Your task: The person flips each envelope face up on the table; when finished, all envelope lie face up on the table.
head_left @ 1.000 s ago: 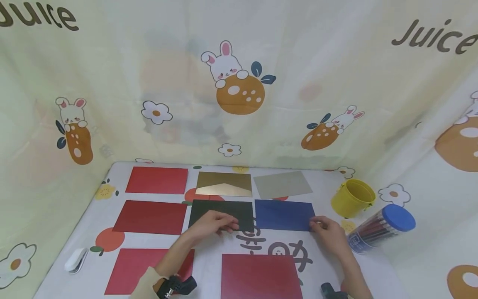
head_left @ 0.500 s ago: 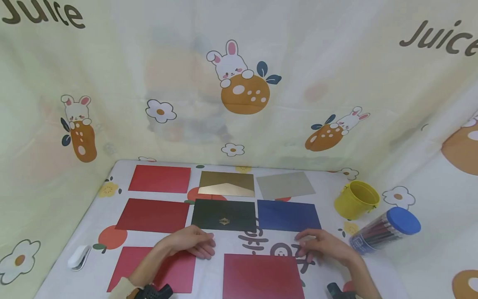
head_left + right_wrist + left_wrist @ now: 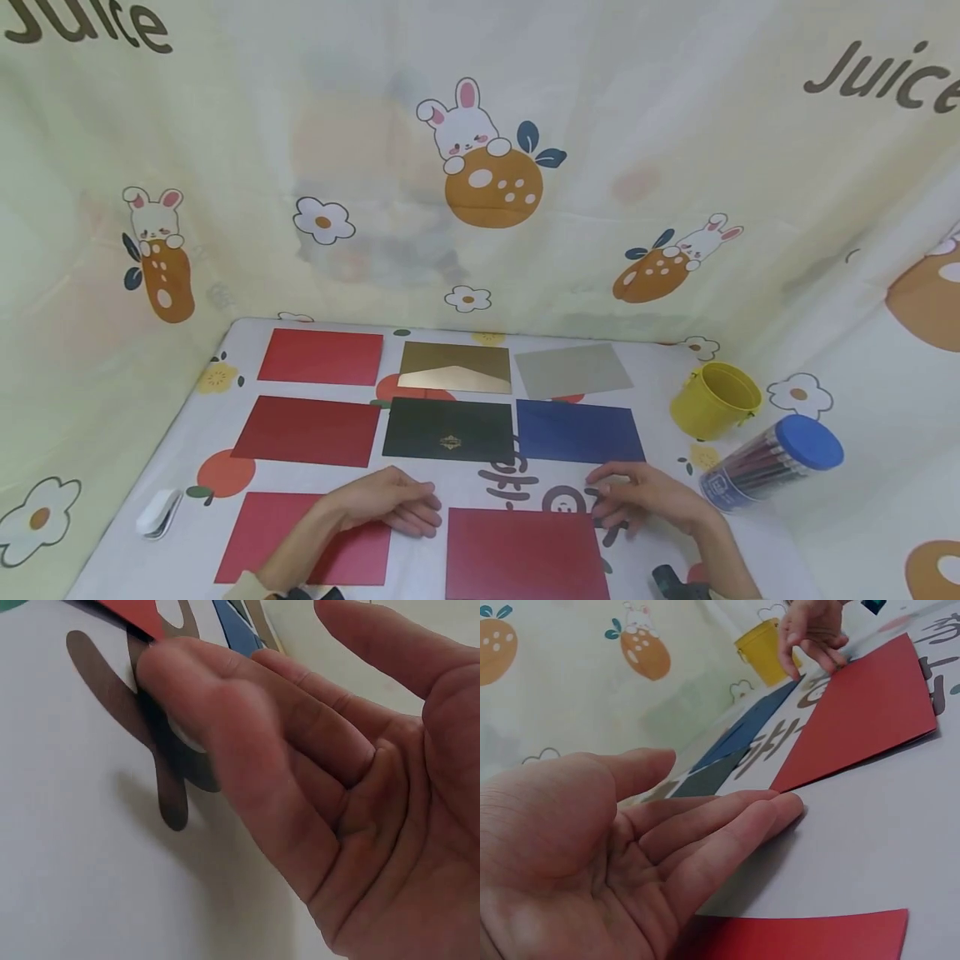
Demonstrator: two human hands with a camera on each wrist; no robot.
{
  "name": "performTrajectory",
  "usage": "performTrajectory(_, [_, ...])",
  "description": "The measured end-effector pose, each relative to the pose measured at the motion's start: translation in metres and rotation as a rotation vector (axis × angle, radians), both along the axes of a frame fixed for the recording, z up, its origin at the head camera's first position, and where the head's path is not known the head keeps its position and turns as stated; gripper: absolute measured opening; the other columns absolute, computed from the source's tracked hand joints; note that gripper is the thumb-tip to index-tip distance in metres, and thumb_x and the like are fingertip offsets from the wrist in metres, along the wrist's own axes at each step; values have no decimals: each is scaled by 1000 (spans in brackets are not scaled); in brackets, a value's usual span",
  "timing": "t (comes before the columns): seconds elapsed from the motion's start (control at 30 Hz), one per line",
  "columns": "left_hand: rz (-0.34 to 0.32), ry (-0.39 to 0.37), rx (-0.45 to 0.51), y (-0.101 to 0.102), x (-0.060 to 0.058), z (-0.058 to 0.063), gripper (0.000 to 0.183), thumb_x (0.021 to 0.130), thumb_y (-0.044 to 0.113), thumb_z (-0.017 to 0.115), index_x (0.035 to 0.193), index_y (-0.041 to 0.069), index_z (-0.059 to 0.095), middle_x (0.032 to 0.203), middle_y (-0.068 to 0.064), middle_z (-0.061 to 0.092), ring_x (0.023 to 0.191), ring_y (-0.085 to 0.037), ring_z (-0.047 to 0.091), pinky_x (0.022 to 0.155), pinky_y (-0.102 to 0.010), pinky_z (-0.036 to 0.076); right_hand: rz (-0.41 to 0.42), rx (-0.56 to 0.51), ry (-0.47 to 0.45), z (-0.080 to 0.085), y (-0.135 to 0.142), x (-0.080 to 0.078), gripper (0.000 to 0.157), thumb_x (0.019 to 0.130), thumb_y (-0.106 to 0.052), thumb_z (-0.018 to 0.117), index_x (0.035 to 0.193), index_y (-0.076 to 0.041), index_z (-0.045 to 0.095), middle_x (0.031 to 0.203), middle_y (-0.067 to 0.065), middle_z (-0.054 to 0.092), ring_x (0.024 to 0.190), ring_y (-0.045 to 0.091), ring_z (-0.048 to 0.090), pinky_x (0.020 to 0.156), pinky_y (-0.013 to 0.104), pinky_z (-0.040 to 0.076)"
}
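Note:
My left hand (image 3: 393,500) hovers low over the table with relaxed fingers and holds nothing. It lies between a pinkish-red envelope (image 3: 262,533), partly under the forearm in the head view, and a front red envelope (image 3: 525,554). In the left wrist view its fingertips are right by the corner of that red envelope (image 3: 870,705). My right hand (image 3: 645,496), loosely bent, is beside the same envelope's far right corner and is also empty. Behind the hands lie a dark green envelope (image 3: 447,425) with a gold emblem, a blue envelope (image 3: 580,431) and a dark red envelope (image 3: 307,429).
At the back are a bright red envelope (image 3: 321,357), a gold envelope (image 3: 453,358) with a pointed flap, and a pale grey one. A yellow bucket (image 3: 697,408) and a blue-lidded tub of pens (image 3: 765,467) stand right. A white stapler (image 3: 159,512) lies left.
My left hand has drawn back from the green envelope toward the front red one, uncovering the gold emblem. My right hand has left the blue envelope's edge and come nearer. Both barely move lately.

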State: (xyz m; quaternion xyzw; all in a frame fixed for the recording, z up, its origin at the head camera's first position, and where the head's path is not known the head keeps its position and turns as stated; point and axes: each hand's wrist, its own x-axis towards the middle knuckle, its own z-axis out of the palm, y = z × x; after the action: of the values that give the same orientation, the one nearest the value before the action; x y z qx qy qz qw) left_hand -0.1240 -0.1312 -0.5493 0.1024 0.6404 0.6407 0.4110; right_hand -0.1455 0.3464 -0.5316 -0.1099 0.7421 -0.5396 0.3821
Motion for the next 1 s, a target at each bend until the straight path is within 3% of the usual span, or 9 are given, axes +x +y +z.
performTrajectory(0.4, [-12,-60,91,4,0,-6,43,106,26,51,124,-11,65,113,-25,72,102,-34,73,84,-39,59,-41,-68,-72,-4,-2,-3,44,106,-26,51,139,3,52,118,27,69,106,39,70,80,45,61])
performTrajectory(0.7, [13,-102,171,2,0,-11,45,108,24,47,128,-14,59,119,-28,68,107,-38,70,89,-42,57,-103,-208,-156,-10,2,-1,47,109,-22,45,145,8,42,127,30,64,115,42,65,93,50,54])
performTrajectory(0.87, [39,-110,185,2,0,-11,45,108,24,46,129,-14,58,122,-28,67,109,-39,69,90,-43,57,-98,-279,-154,-7,-1,-1,50,109,-15,43,150,12,31,136,29,58,122,40,61,100,53,49])
performTrajectory(1.0, [52,-115,181,3,0,-8,46,108,24,48,130,-15,57,122,-29,67,109,-39,69,91,-43,56,-123,-267,-127,-4,-3,0,50,107,-12,47,149,11,33,139,25,57,124,36,61,103,49,49])
